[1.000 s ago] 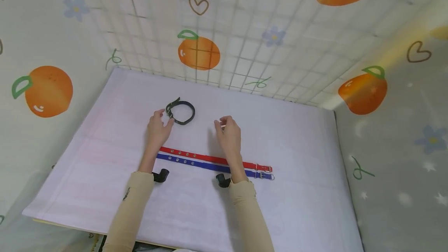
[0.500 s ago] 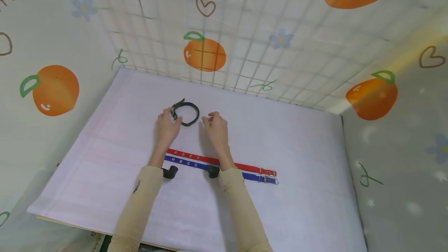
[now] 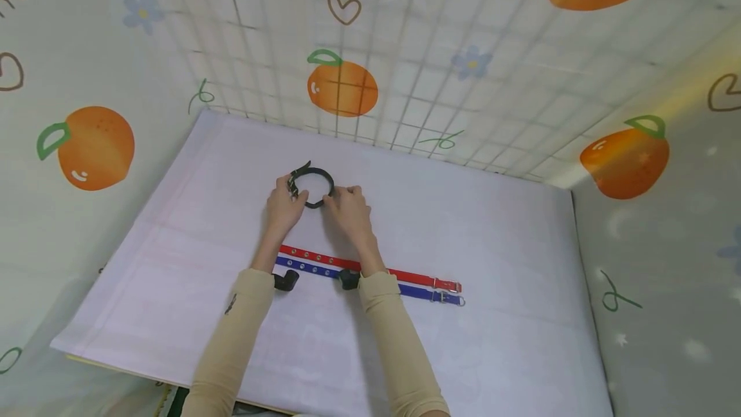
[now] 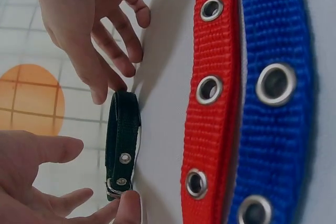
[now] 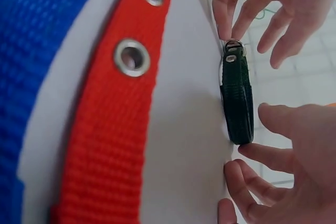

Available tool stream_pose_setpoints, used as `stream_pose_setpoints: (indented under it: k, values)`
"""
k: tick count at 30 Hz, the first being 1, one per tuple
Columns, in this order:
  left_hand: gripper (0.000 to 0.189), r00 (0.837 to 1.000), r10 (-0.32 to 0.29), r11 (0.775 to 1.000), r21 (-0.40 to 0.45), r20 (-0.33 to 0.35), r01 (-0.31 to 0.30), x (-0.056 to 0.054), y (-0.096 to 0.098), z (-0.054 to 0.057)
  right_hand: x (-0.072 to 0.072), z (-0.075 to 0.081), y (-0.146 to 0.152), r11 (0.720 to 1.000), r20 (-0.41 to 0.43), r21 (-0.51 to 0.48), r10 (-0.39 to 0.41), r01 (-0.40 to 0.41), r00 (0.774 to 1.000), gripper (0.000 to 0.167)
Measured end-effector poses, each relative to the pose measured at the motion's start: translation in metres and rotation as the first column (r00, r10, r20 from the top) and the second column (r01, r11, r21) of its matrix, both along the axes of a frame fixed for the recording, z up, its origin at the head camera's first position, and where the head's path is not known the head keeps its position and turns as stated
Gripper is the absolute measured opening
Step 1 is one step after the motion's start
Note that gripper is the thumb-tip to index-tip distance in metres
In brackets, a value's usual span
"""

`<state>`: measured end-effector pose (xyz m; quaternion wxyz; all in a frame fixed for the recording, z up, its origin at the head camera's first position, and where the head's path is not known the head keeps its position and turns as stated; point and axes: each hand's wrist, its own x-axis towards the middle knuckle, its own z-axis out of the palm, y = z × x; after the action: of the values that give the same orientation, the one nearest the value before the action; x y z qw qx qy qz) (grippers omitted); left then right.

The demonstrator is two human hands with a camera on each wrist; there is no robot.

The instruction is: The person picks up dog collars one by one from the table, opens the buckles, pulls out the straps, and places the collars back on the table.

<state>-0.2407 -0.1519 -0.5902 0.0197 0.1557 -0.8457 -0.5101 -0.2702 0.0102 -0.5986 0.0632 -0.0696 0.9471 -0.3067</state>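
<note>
A dark buckled collar (image 4: 124,135) with metal eyelets stands on its edge as a closed ring on the white tabletop. At its left side, my left hand (image 3: 283,208) pinches the buckle (image 5: 232,45) end with its fingertips. My right hand (image 3: 351,214) is at the opposite side of the ring. In the right wrist view its fingertips reach the collar's plain end, fingers spread and loosely bent. Nearer me, a red collar (image 3: 413,277) and a blue collar (image 3: 417,292) lie straight, side by side. The right forearm partly covers both.
Black wrist cameras (image 3: 286,280) project from both cuffs. A wire grid (image 3: 405,98) stands behind a printed sheet (image 3: 278,37) along the table's back edge. Printed cloth walls also flank the table (image 3: 492,352) left and right.
My right hand has moved left from bare tabletop to the ring's right side. My left hand has closed in around the buckle. The head view has shifted slightly.
</note>
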Motion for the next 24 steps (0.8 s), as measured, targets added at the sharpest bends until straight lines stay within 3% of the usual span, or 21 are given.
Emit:
stream_pose_setpoints:
  k: [15, 24]
  values:
    - [0.062, 0.995, 0.048, 0.999, 0.010, -0.083, -0.048, 0.005, 0.008, 0.002, 0.013, 0.013, 0.001, 0.997, 0.001, -0.068, -0.024, 0.024, 1.000, 0.052]
    - [0.067, 0.995, 0.068, 0.991, 0.121, -0.080, -0.058, 0.016, 0.014, -0.002, 0.029, 0.026, 0.010, 0.983, -0.013, -0.180, -0.050, 0.047, 0.999, 0.043]
